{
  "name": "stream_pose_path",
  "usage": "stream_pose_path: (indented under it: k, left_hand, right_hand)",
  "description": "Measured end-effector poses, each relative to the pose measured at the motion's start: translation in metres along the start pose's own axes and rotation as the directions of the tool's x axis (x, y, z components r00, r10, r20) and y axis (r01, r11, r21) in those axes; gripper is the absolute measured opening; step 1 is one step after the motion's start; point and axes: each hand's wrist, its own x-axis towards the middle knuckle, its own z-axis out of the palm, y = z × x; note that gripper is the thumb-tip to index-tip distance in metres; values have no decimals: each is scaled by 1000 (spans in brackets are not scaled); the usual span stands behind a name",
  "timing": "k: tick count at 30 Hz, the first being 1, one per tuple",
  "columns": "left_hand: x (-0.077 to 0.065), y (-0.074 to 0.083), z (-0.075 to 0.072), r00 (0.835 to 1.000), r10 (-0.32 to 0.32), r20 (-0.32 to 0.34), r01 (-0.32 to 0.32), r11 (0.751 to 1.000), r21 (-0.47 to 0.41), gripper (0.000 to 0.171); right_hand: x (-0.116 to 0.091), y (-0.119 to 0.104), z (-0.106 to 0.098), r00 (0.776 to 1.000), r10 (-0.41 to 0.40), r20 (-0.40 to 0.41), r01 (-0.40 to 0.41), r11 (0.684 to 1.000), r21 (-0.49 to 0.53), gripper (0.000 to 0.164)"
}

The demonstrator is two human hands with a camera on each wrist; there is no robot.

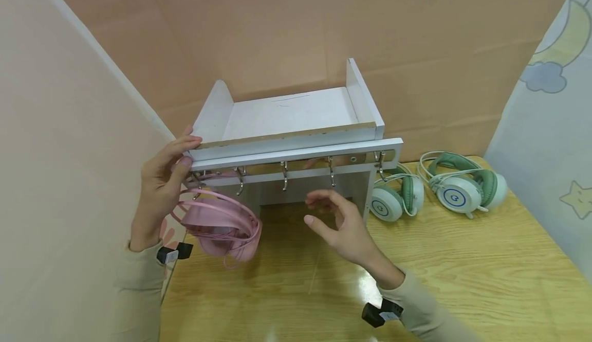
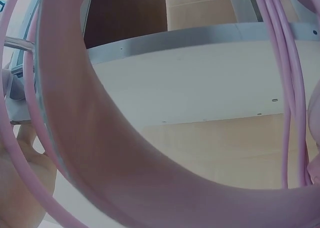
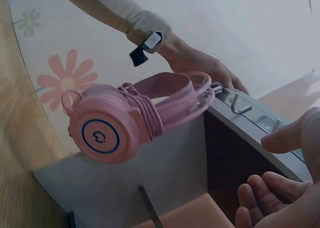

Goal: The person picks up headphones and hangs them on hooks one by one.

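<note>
My left hand (image 1: 159,185) grips the left front corner of a white wooden shelf (image 1: 291,113), thumb at the front and fingers over the top. Just below it, pink headphones (image 1: 224,221) hang by their headband from the leftmost metal hook of the hook rail (image 1: 307,151). In the right wrist view, the cable of these pink headphones (image 3: 102,130) is bundled round one side. My right hand (image 1: 344,229) hovers below the middle of the rail, fingers loosely bent and holding nothing. The pink headband (image 2: 115,153) fills much of the left wrist view.
Two pairs of white and green headphones lie right of the shelf on the wooden table (image 1: 444,265): the nearer green pair (image 1: 386,203) beside its side panel, the other green pair (image 1: 458,190) farther right. Several bare hooks (image 1: 284,176) line the rail. Fabric walls enclose the table.
</note>
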Motion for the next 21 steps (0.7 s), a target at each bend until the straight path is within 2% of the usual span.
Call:
stream_pose_path:
  k: [4,14,21]
  left_hand:
    - [0,1,1,1000,-9,-4,9,1000,11,32]
    - [0,1,1,1000,-18,-18,18,1000,9,33]
    - [1,1,4,999,-20,-35,20,1000,9,30]
  right_hand:
    - [-3,0,-14,1000,11,-29,-11,1000,2,39]
    - [-10,7,-44,994,-63,-90,60,997,-44,36]
    - [-12,5,-68,993,-68,-96,62,996,-57,32]
